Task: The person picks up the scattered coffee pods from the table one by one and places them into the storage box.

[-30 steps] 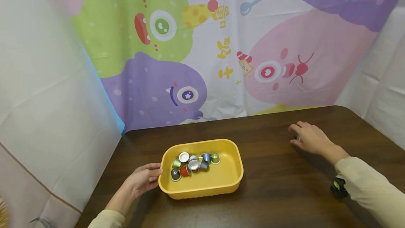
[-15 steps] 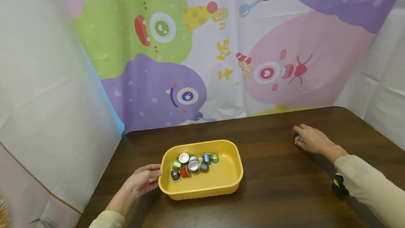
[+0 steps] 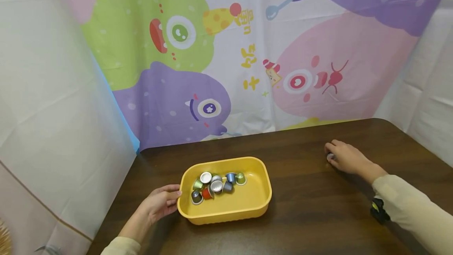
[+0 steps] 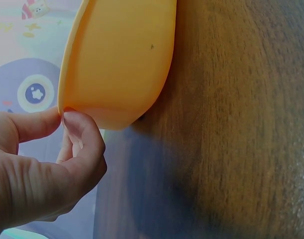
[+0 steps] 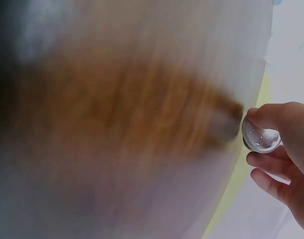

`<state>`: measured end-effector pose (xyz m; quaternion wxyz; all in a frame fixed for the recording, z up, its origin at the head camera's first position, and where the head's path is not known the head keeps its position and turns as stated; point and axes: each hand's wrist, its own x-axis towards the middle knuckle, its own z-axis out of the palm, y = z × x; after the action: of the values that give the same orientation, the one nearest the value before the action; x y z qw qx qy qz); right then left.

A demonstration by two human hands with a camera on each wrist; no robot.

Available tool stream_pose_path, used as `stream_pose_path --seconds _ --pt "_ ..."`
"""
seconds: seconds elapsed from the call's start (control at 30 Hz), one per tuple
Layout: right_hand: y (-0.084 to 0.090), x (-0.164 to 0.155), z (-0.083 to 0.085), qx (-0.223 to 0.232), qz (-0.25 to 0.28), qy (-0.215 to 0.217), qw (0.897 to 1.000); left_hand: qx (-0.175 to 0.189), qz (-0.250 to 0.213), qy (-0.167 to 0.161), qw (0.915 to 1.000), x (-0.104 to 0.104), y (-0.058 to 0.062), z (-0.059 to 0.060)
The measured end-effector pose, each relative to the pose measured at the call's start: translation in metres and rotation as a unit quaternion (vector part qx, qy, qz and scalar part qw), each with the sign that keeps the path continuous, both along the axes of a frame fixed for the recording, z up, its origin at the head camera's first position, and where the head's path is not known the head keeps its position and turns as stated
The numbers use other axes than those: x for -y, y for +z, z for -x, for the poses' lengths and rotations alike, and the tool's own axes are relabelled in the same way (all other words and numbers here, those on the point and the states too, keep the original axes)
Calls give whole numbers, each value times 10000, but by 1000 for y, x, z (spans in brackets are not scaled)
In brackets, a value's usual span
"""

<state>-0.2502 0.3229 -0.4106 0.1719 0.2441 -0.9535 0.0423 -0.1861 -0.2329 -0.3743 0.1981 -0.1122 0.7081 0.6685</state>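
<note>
My left hand (image 3: pixel 159 204) pinches the left rim of a shallow yellow plastic bin (image 3: pixel 226 218). The left wrist view shows thumb and forefinger meeting over the rim of the bin (image 4: pixel 122 59). Inside it, mostly toward the left and middle, lie several coffee capsules, among them a red capsule (image 3: pixel 207 193), a blue capsule (image 3: pixel 231 177) and a green capsule (image 3: pixel 241 178). At the far right of the table, my right hand (image 3: pixel 348 157) pinches another coffee capsule (image 5: pixel 261 137) by its edge, its silver foil lid turned toward the right wrist camera. The fingers partly cover that capsule's body.
The dark wood table (image 3: pixel 311 215) runs back to a hanging cartoon-print cloth (image 3: pixel 247 101). White cloth walls (image 3: pixel 53 70) close off both sides. A black wrist strap device (image 3: pixel 380 210) sits on the right sleeve.
My right fingers have closed on the capsule and turned it, so its silver lid now shows. The left hand stays on the bin, which has hardly moved.
</note>
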Motion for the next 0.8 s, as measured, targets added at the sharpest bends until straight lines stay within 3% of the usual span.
stream_pose_path --seconds 0.33,0.8 --pt "5 16 -2 -421 -401 252 9980 3 60 24 10000 -1 1 0" --pt "21 49 -7 -943 -486 645 9923 23 102 36 9999 0 0 1"
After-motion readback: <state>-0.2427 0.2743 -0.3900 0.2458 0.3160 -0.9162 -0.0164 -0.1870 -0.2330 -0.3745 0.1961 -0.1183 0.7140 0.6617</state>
